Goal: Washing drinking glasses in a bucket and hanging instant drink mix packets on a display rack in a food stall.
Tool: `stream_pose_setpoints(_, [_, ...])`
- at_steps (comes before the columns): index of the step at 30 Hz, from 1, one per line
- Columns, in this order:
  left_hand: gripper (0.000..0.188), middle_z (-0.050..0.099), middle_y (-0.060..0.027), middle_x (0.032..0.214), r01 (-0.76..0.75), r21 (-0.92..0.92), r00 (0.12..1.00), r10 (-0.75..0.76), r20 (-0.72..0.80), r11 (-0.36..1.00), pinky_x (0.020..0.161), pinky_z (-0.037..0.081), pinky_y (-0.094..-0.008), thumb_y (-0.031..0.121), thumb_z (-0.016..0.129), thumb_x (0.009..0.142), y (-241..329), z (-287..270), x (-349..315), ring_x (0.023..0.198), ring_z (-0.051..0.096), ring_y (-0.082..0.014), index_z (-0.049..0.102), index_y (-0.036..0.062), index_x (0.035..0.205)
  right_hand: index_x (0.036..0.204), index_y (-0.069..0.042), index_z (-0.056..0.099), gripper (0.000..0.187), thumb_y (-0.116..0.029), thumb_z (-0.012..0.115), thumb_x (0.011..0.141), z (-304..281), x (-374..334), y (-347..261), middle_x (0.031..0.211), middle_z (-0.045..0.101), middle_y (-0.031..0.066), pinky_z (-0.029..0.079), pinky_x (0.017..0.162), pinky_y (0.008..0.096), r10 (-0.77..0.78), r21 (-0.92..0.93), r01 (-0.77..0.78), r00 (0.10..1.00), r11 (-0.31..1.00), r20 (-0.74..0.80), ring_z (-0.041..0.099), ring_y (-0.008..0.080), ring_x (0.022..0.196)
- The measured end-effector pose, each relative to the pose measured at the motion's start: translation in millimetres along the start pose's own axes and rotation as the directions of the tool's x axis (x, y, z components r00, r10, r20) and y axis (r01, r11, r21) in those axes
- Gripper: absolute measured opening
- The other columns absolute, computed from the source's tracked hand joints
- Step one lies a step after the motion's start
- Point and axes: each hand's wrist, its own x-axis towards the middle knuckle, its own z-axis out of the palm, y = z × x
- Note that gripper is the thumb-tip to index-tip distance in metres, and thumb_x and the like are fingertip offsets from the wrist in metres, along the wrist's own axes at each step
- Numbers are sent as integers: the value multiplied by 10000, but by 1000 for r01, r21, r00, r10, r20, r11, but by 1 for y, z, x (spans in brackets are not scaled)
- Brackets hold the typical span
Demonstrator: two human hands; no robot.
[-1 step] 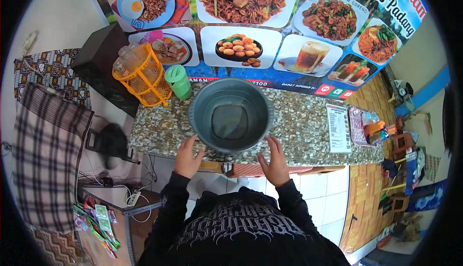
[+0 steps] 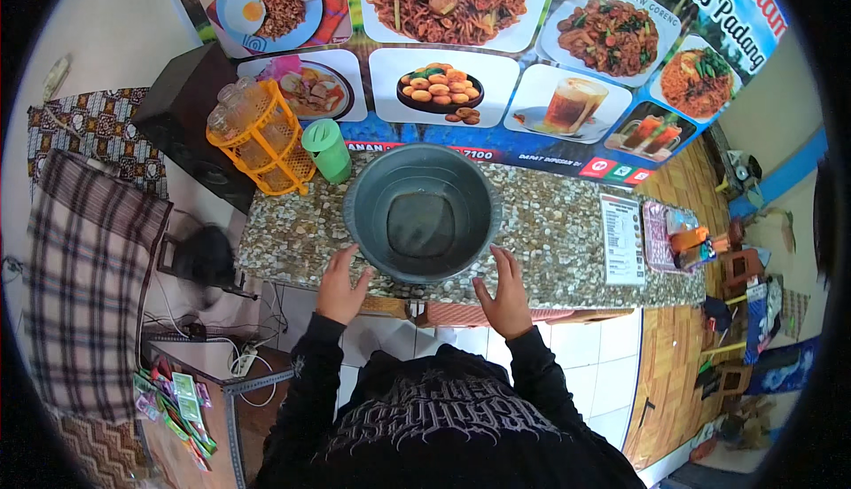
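Note:
A round dark grey plastic basin [image 2: 377, 263] stands upright on the speckled stone-patterned counter [image 2: 550, 223], near its front edge. Its inside shows a rounded square outline at the bottom and a faint sheen; whether it holds water I cannot tell. My left hand [image 2: 340, 287] is at the basin's lower left, palm inward, fingers apart and thumb out. On the lower right, my right hand [image 2: 507, 301] is spread in the same way. Both hold nothing. The fingertips of each come close to the basin's rim, and touching or not is hard to make out.
Left of the basin stand a lidded green pitcher [image 2: 327, 152] and a yellow rack [image 2: 266, 139] with clear glasses, beside a black speaker [image 2: 191, 117]. A printed sheet [image 2: 622, 239] and a pink tray [image 2: 656, 236] with bottles lie right. A food banner [image 2: 355, 41] rises behind.

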Motion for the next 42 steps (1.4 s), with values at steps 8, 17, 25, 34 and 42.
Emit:
stream_pose_setpoints(8, [868,507,-341,1536,186,107,979,-193,57,977,1170,440,-505,351,781,967,-47,20,59,1406,521,-490,345,-16,1622,1663,-48,286,886,-266,789,967,14,76,105,1515,450,370,450,1134,567,61,5,-61,998,998,11,467,534,1403])
stream_pose_setpoints(17, [1072,418,-275,1663,261,-190,963,-268,-15,946,1161,446,-431,287,736,998,-93,62,101,1447,532,-390,-16,117,1743,1744,-154,24,1077,-136,733,934,57,112,141,1632,393,347,487,1108,547,188,146,-211,970,967,155,552,517,1367])
stream_pose_setpoints(25, [913,455,-210,1643,244,-399,961,-277,-26,884,1173,429,-402,47,616,954,-71,69,93,1429,539,-318,147,104,1735,1748,-195,46,1008,-29,630,943,55,105,141,1687,374,285,467,1149,489,145,303,-156,988,940,57,503,454,1471])
stream_pose_setpoints(34, [900,467,-187,1605,47,-591,970,-179,-166,805,1204,392,-365,-38,598,914,28,19,13,1447,507,-258,181,19,1709,1723,-69,204,968,55,588,844,-48,74,56,1737,303,216,277,1281,368,113,486,-139,990,863,83,306,304,1607])
stream_pose_setpoints(42, [871,510,-207,1565,-4,-570,902,-243,-356,821,1174,416,-362,-11,578,895,107,-8,-79,1408,546,-258,219,-16,1688,1719,-26,206,968,68,557,821,-102,52,13,1743,295,201,245,1292,368,-27,529,-64,986,846,162,293,294,1610])
